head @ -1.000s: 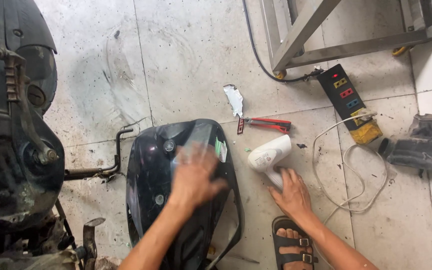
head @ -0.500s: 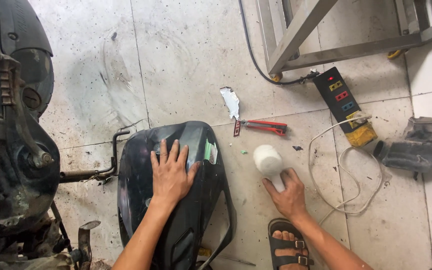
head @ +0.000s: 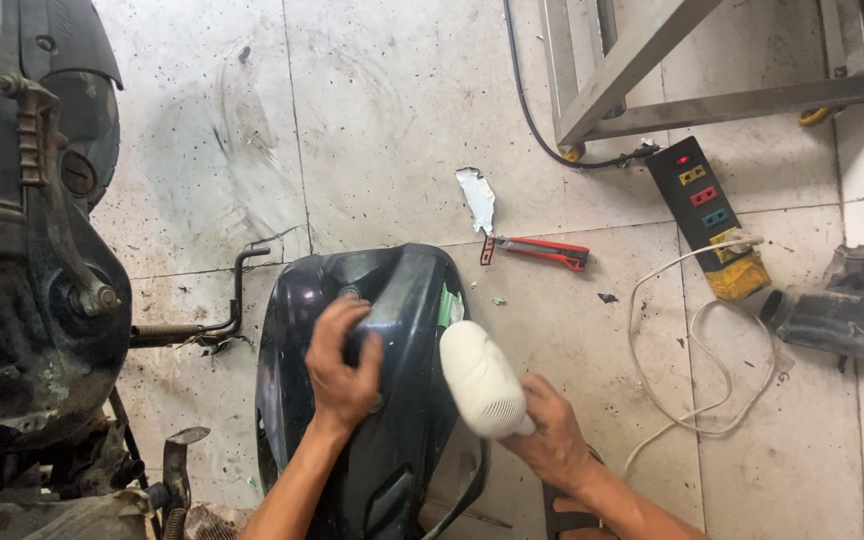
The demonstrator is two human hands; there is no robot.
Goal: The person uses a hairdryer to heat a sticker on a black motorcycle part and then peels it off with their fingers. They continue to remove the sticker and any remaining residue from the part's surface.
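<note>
Pressing left hand (head: 342, 365) flat, fingers spread, on black fairing panel (head: 392, 330); right hand (head: 552, 440) grip clamped on white heat blower (head: 480, 378).

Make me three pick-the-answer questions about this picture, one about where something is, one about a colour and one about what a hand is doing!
1. Where do the red-handled pliers lie?
A. on the floor tiles
B. on the metal frame
C. in a hand

2. What colour is the hair dryer?
A. red
B. white
C. green

3. What is the left hand doing?
A. hanging free
B. holding pliers
C. pressing on the black panel

Answers: 1 A, they rest on the tile beyond the panel. 2 B, its body is white in the right hand. 3 C, its palm lies on the glossy panel.
</note>
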